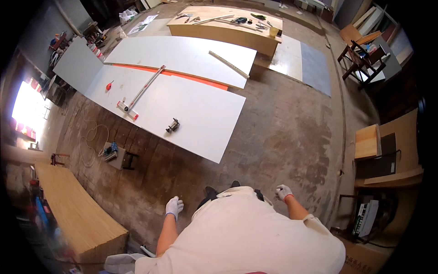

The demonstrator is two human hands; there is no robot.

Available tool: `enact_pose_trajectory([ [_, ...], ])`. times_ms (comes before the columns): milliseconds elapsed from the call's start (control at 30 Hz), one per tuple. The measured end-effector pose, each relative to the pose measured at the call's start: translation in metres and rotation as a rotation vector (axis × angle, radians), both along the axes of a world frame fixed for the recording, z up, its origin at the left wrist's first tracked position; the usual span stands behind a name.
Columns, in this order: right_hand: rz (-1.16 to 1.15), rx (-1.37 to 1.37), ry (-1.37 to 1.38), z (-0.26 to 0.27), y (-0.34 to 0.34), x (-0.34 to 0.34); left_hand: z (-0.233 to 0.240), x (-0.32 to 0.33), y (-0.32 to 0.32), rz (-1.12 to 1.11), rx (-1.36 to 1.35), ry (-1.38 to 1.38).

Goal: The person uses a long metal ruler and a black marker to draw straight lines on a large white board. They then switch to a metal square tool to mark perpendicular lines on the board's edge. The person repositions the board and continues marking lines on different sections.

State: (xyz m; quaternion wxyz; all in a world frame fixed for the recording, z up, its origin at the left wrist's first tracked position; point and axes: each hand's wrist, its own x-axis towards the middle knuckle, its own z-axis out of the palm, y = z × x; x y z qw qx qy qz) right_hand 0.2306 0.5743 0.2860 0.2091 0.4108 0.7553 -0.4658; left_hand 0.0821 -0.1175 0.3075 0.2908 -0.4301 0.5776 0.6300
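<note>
My left hand (174,207), in a white work glove with a blue cuff, hangs beside my body with its fingers curled and nothing visible in it. On the other side my right hand (283,191) wears a like glove with a red cuff; its fingers are curled too, and whether it holds something small cannot be seen. Both are above the floor, apart from any object. Ahead lies a large white panel (202,113). On it rest a small dark clamp-like metal tool (173,126), a long metal rail (145,88) against a short crosspiece (127,110), and a red-orange tool (109,86).
A second white panel (178,51) with a long strip (229,64) lies beyond. Further back stands a wooden workbench (219,32) with tools. At left are a stool (118,161) bearing a blue power tool and a wooden cabinet (75,212). A chair (364,65) stands right.
</note>
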Motion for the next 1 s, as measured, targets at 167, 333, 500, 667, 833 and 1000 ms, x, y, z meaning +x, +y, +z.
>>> enact_pose_trajectory([
  [167,0.479,0.565,0.152,0.003,0.113,0.067,-0.026,-0.01,0.087,0.024,0.154,-0.024],
  [333,-0.25,-0.144,-0.092,0.041,0.009,0.018,0.009,0.013,0.018,-0.082,-0.126,-0.244],
  [500,-0.186,-0.226,-0.349,0.034,0.07,0.044,0.003,0.057,0.032,0.002,-0.237,-0.421],
  [667,-0.005,-0.185,-0.184,0.003,0.179,-0.029,0.03,0.008,0.119,0.049,-0.295,-0.406],
  [833,-0.136,-0.226,-0.151,-0.011,0.307,-0.142,0.058,-0.098,0.274,-0.135,-0.194,-0.329],
  [1000,-0.1,-0.138,0.052,0.003,0.406,-0.289,0.094,-0.178,0.385,-0.465,-0.191,0.048],
])
